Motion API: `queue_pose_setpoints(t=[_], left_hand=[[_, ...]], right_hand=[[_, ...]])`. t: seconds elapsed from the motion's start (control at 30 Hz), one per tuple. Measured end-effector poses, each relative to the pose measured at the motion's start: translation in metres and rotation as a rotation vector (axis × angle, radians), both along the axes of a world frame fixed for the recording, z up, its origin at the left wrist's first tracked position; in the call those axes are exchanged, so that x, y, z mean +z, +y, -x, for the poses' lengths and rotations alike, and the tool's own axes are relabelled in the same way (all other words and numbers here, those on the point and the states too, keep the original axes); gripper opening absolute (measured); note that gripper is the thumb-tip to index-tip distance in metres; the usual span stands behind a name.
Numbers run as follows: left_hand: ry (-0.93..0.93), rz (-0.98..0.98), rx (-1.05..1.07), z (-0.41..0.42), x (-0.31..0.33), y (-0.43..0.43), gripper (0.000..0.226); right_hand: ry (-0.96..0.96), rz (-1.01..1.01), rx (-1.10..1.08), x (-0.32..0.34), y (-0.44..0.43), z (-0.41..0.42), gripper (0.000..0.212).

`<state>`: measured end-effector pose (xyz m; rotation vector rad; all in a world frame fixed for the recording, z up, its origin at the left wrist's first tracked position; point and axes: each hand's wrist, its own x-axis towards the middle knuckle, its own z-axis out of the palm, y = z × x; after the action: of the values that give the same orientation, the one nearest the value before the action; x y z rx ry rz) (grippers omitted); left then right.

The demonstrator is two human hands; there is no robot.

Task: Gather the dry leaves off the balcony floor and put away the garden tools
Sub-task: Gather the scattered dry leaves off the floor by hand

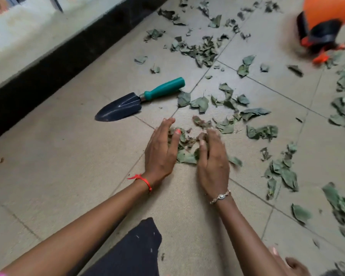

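Dry green leaves lie scattered over the tiled balcony floor (pixel 68 156). A small heap of leaves (pixel 185 146) sits between my two hands. My left hand (pixel 160 150) stands on edge at the heap's left side, its straight fingers touching the leaves. My right hand (pixel 213 158) presses against the heap's right side, fingers also straight. A hand trowel (pixel 139 100) with a black blade and a teal handle lies flat on the floor beyond my left hand, apart from both hands.
An orange and black object (pixel 325 22) stands at the far right corner, blurred. More leaves (pixel 201 50) lie toward the back and others at the right (pixel 283 172). A dark skirting strip (pixel 54 64) under a pale wall runs along the left. My dark-clothed knee (pixel 135 251) is below.
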<state>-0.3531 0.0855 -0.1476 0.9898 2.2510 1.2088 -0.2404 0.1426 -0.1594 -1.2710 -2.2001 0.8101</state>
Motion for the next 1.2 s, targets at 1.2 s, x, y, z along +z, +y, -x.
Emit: queue_pose_setpoints(t=[1.2], left_hand=[[0.124,0.039,-0.247,0.024,-0.005,0.014,0.063]], right_hand=[[0.126,0.083,-0.141,0.016,0.023,-0.004,0.056]])
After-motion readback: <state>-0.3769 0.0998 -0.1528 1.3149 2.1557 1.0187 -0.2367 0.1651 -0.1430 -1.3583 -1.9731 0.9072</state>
